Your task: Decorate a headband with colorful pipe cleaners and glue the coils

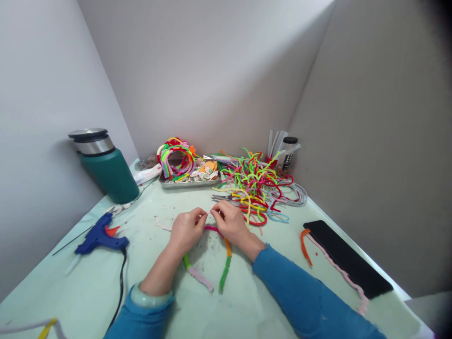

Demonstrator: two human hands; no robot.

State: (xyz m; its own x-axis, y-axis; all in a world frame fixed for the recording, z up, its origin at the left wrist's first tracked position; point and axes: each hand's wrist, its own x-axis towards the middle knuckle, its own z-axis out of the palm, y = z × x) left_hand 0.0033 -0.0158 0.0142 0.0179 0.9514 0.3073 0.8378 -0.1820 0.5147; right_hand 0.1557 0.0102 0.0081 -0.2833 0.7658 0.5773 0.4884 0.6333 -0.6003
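The fingers of the left hand (189, 229) and right hand (232, 222) are pinched at the tips, near each other; what they grip is too small to tell. The multicolored fuzzy arch (211, 228), partly hidden by both hands, lies with its two ends toward the person on the tabletop (247, 303). A span of tabletop separates the left hand from the blue glue gun (101, 237). The fuzzy stem pile (252, 172) bounds reach beyond the right hand. The black pad (348, 258) follows the right edge.
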